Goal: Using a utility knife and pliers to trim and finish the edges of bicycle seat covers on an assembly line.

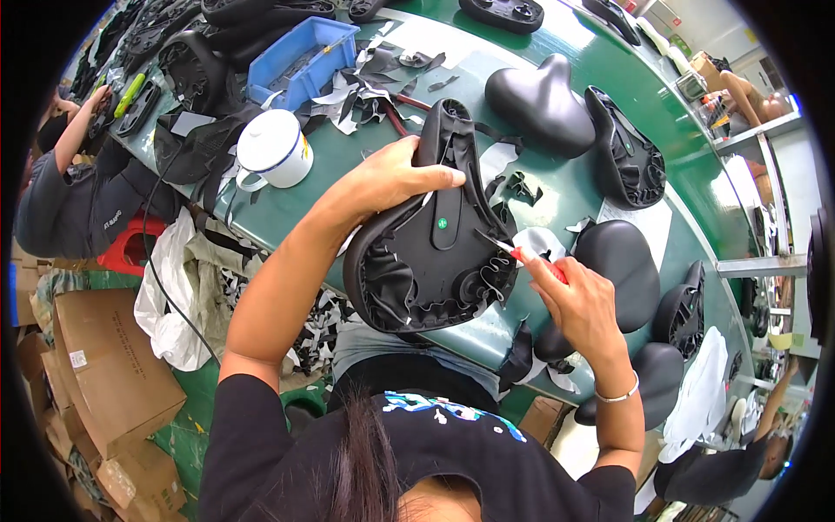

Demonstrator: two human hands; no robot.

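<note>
A black bicycle saddle [444,235] lies underside up in front of me, over the table's near edge. Its cover is folded inward and gathers in wrinkles around the rim. My left hand [400,178] grips it near the narrow nose, thumb across the underside. In my right hand [578,300] is a red-handled tool [557,271] with a narrow metal blade. The blade reaches over the saddle's right edge, near the folded cover. My fingers hide part of the handle, so its exact kind is unclear.
Black saddles [544,104] lie on the green table [435,91], several to the right. Dark scraps [357,96] surround a blue bin [304,61]; a white enamel mug [277,148] stands left. Cardboard boxes [113,365] are on the floor. Other people work at both sides.
</note>
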